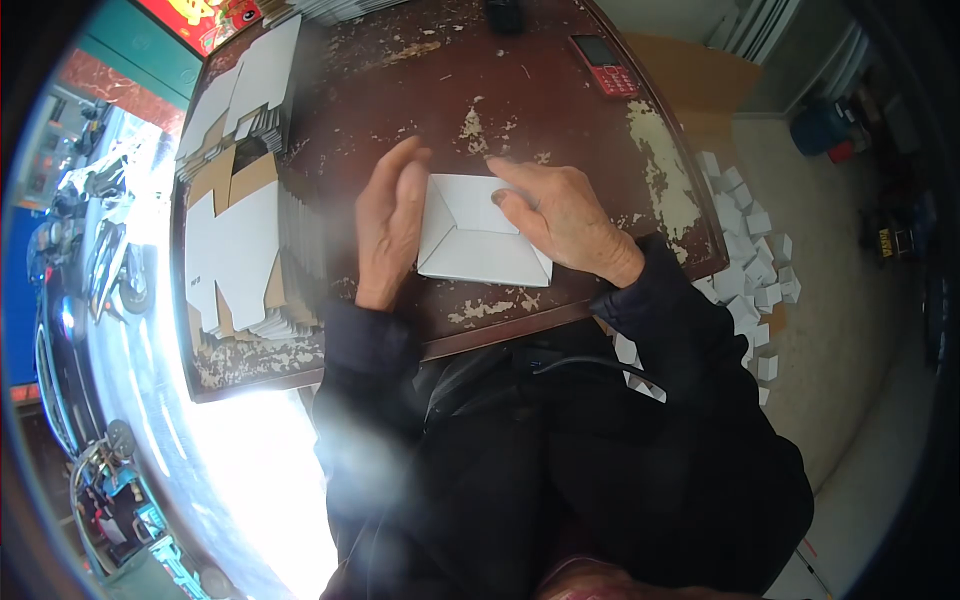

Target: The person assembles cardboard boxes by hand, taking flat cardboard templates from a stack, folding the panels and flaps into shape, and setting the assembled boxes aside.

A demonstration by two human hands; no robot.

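Note:
A white cardboard box [482, 258] lies on the worn brown table, its top panels meeting in folded seams. My left hand [392, 225] is upright along the box's left side, fingers stretched out and slightly blurred; I cannot tell whether it touches. At the back right corner, my right hand [570, 212] grips the box, with the thumb over the top and the fingers at the far edge. That hand covers part of the box's right side.
Stacks of flat white and brown cartons [235, 260] stand on the table's left. A red phone [605, 68] lies near the far right edge, with a dark object [504, 14] at the back. Many small white boxes [745, 250] are heaped on the floor at right.

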